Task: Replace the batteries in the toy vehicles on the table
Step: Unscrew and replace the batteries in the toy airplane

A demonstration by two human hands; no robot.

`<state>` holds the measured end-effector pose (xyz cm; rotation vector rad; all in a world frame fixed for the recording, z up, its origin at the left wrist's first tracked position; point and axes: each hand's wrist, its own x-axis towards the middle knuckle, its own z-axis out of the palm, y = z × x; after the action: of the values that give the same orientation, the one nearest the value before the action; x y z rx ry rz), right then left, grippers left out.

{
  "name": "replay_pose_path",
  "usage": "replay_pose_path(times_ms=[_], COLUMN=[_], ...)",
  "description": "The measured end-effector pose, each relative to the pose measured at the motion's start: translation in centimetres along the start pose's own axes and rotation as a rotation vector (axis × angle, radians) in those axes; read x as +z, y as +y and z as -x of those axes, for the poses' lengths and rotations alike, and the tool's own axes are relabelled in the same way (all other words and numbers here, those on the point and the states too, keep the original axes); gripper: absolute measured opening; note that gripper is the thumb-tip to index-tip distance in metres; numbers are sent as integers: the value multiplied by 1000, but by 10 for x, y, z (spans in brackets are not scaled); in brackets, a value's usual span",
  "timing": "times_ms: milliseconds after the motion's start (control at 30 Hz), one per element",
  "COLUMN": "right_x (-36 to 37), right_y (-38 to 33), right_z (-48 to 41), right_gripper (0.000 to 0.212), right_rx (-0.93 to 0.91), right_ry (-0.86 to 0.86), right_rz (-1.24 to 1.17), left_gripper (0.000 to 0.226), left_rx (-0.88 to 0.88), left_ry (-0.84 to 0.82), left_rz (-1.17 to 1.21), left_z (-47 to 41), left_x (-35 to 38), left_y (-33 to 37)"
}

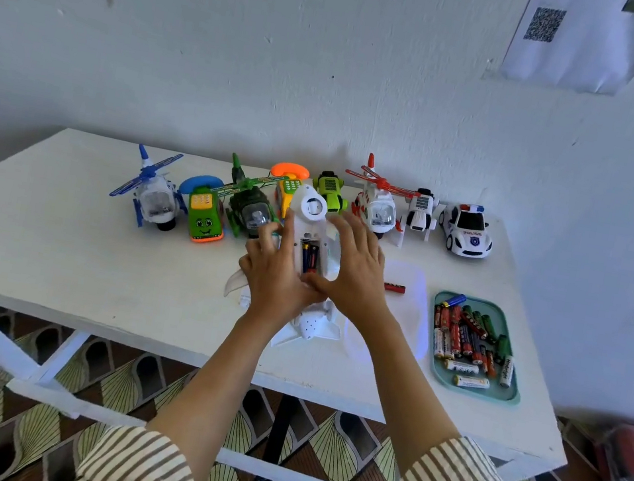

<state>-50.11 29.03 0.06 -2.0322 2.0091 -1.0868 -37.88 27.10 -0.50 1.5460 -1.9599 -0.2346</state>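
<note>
Plane [312, 214] lies belly-up on the white table [55, 238], battery bay open — left hand [274, 275] fingers curl round its side, right hand [356, 272] fingers spread straight, thumb at the bay. Beyond the fingertips a toy row [466, 229] — then pale wall [253, 61].

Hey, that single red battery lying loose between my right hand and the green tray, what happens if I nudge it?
The red battery lies on its side, a smooth cylinder, so it will probably roll if nudged sideways. It looks small and rigid, likely light. Its glossy casing may slip from a loose pinch.
</note>
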Motion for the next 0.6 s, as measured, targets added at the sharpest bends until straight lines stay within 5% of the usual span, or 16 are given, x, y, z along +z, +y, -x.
replay_pose_path(times_ms=[133,367,467,600], right_x=[0,8,1,-14], right_y=[-1,-7,-3,14], right_z=[-8,-15,-17,-16], right_gripper=[96,83,82,55], right_rx=[140,219,172,83], right_ry=[-141,-24,-105,-194], right_rz=[-282,-245,-218,-414], left_gripper=[109,116,113,117], left_rx=[-15,6,-10,-40], left_ry=[1,4,10,6], left_rz=[-3,-1,5,-4], left_z=[-2,-3,-3,-3], left_x=[1,2,3,2], left_y=[-1,1,-1,-2])
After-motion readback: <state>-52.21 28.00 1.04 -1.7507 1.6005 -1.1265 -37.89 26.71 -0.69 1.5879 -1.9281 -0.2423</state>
